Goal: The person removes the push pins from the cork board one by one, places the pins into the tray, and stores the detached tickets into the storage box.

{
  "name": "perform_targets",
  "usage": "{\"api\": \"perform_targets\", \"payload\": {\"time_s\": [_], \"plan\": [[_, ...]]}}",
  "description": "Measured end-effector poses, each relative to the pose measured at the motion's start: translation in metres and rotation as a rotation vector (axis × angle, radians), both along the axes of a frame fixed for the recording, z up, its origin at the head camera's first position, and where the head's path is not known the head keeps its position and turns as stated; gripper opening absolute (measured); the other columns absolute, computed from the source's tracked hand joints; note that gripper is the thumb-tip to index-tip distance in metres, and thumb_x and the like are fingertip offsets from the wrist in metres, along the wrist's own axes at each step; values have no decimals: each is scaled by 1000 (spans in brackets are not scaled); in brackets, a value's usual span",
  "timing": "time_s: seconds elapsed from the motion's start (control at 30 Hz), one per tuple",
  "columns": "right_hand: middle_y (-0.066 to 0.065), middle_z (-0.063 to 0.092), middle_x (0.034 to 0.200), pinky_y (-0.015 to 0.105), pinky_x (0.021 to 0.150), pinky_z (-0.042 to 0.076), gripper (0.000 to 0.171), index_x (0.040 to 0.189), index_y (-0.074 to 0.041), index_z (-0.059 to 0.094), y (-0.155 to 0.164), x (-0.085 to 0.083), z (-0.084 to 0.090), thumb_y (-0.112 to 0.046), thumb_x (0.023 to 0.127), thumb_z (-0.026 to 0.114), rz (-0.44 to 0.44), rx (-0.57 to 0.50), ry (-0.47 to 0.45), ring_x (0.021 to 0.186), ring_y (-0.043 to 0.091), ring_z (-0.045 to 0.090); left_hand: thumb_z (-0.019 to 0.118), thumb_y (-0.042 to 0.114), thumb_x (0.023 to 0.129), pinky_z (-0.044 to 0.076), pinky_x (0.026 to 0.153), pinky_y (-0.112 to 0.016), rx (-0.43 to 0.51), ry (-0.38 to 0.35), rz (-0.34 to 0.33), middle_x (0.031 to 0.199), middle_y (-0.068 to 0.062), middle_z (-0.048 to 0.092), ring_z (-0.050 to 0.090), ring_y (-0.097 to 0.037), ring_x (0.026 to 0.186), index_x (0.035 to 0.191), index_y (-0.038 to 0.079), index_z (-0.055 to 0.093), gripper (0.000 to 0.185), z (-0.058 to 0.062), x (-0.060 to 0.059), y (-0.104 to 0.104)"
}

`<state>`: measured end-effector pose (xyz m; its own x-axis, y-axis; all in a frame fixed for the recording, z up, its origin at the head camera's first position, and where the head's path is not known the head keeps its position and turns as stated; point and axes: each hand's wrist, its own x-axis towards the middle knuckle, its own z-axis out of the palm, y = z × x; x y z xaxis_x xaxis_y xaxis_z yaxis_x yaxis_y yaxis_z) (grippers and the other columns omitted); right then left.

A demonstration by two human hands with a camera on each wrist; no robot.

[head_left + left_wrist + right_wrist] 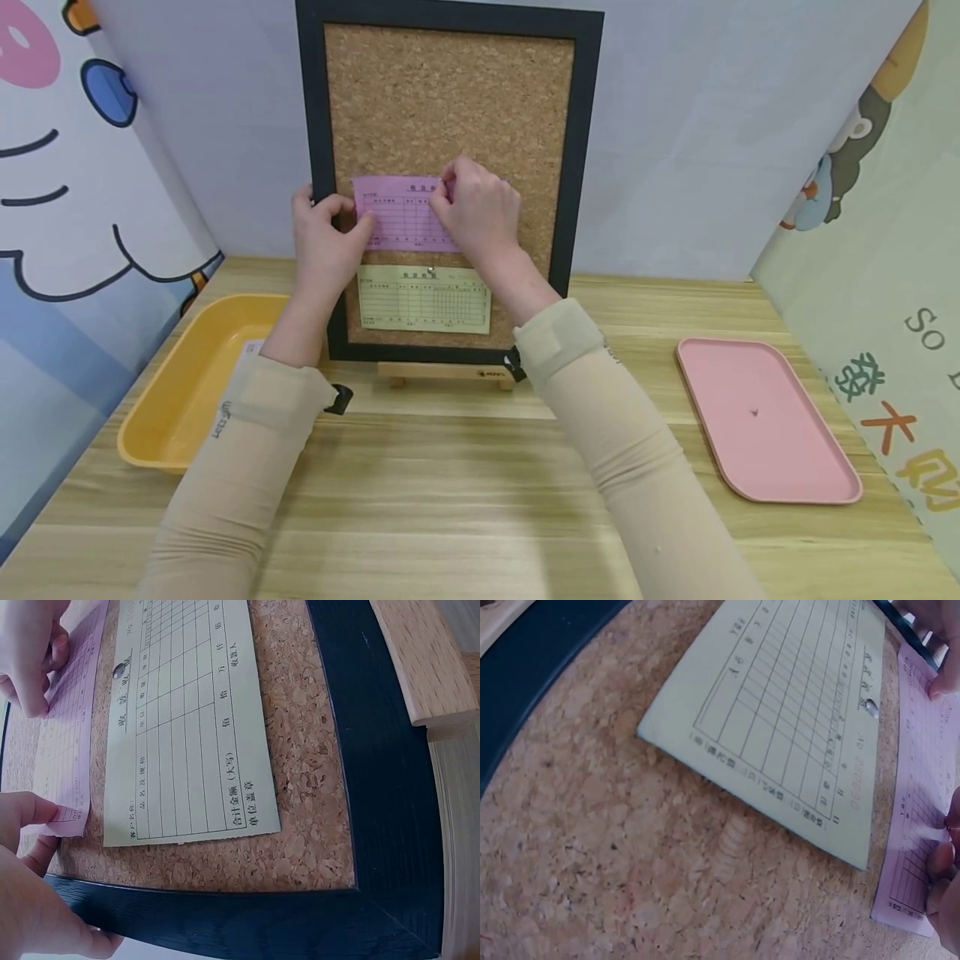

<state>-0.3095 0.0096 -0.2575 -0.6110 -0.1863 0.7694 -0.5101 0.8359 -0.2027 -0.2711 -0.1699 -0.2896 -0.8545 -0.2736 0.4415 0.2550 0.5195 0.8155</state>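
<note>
A framed corkboard (450, 92) stands upright, with a purple receipt slip (401, 218) laid against its cork. My left hand (322, 237) pinches the slip's left edge between thumb and index finger, its other fingers reaching round the black frame. At the slip's upper middle, my right hand (483, 208) has thumb and index finger pressed together on a small thumbtack that the fingertips mostly hide. Below it a pale yellow receipt slip (423, 304) is fixed by a silver thumbtack (118, 671) at its top middle. The left wrist view shows the purple slip (67, 742) beside the yellow one.
A wooden stand (442, 372) carries the board. To the left is a yellow basin (161, 408) with some white paper in it, partly behind the left forearm. On the right a pink tray (780, 450) holds one small thumbtack (754, 412). Printed cloth walls surround the wooden table.
</note>
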Motion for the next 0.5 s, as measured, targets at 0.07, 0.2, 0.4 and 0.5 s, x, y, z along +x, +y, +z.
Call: {"api": "perform_targets", "payload": {"time_s": [0.07, 0.2, 0.4, 0.5], "plan": [[2, 64, 68, 26, 44, 35, 10, 86, -9, 65, 0, -1, -1, -15, 84, 57, 3, 7, 15, 49, 11, 48, 63, 22, 88, 32, 106, -38, 0, -5, 1, 150, -17, 20, 28, -32, 134, 98, -6, 60, 30, 0, 0, 0], [2, 63, 67, 27, 43, 35, 10, 85, -8, 64, 0, -1, -3, -14, 85, 56, 10, 19, 53, 49, 12, 47, 62, 23, 88, 33, 105, -38, -3, -8, 1, 150, -17, 20, 28, -31, 134, 99, -6, 60, 31, 0, 0, 0], [3, 63, 68, 28, 43, 37, 11, 85, -7, 64, 1, -1, -4, -13, 85, 56, 23, 23, 83, 49, 12, 49, 63, 22, 88, 32, 106, -38, -10, 4, 3, 149, -18, 22, 29, -32, 133, 99, -5, 61, 30, -1, -1, -1], [3, 64, 69, 28, 44, 38, 11, 85, -7, 64, 1, -2, -4, -14, 85, 56, 26, 24, 84, 50, 13, 50, 63, 22, 87, 33, 104, -38, -4, 10, 2, 148, -18, 23, 30, -31, 132, 98, -6, 61, 29, -2, -2, -1]]}}
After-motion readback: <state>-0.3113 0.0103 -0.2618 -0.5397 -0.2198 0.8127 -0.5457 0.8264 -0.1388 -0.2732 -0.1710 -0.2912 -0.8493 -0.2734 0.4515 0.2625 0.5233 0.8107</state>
